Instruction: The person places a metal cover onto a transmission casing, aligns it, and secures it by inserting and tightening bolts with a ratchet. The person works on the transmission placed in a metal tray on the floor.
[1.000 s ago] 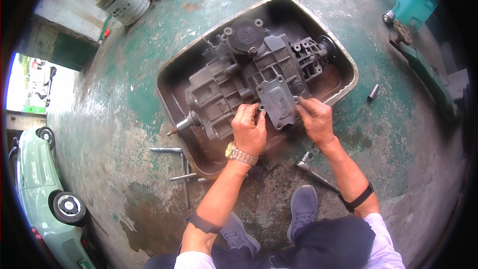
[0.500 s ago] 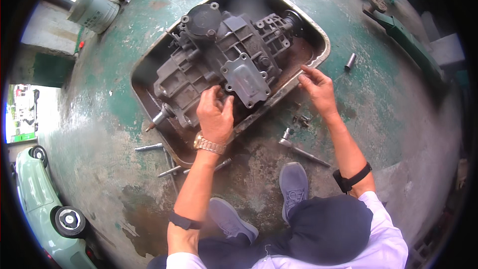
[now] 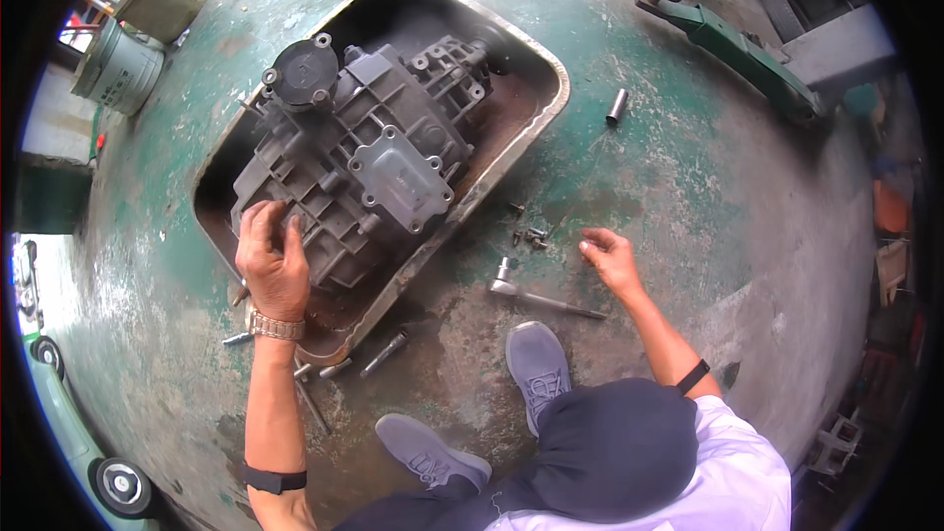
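Observation:
A grey metal gearbox (image 3: 324,152) lies in a dark tray (image 3: 497,162) with a worn pale rim. On its upper side is a flat cover plate (image 3: 401,182) with bolt holes round its edge. My left hand (image 3: 275,270) is over the left end of the casing, thumb and fingers apart, apparently touching it; its grip looks empty. My right hand (image 3: 612,261) hovers above the floor outside the tray, thumb and forefinger pinched together. Anything between those fingertips is too small to make out. Several loose bolts (image 3: 534,238) lie to the left of that hand.
A socket wrench (image 3: 541,300) lies before my shoes, and a metal socket (image 3: 618,106) stands out right of the tray. More tools (image 3: 383,352) lie by the tray's near corner. Buckets (image 3: 118,69) stand far left; a green floor jack (image 3: 737,49) is far right.
My left hand has moved from beside the cover plate to the casing's left end. My right hand has left the tray rim and come nearer me, right of the bolts. The view has shifted.

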